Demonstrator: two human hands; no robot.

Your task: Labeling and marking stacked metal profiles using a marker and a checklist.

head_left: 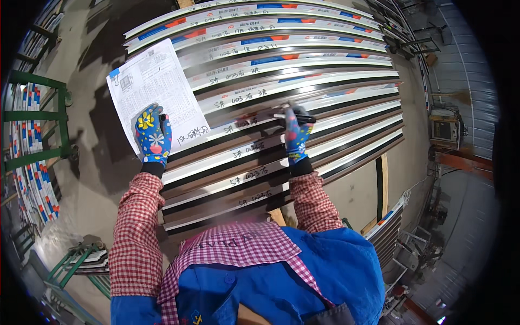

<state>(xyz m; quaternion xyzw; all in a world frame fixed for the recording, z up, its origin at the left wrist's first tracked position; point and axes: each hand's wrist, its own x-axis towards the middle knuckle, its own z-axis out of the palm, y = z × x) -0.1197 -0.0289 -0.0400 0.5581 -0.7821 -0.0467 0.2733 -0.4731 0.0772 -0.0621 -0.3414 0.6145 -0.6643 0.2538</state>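
Observation:
My left hand, in a blue flowered glove, rests on a printed paper sheet that lies across the left ends of the profiles. Its fingers are curled, and a small black piece like a marker cap sticks out between them. In my right hand, gloved alike, is a black marker, held over a long profile with a white edge. Handwriting in black runs along the white edges of several profiles. The marker's tip is blurred, so I cannot tell whether it touches the profile.
Long brown-and-white profiles lie side by side in front of me, some with red and blue film. A green rack with more profiles stands at the left. Wooden battens show at the right. Equipment stands by the far-right wall.

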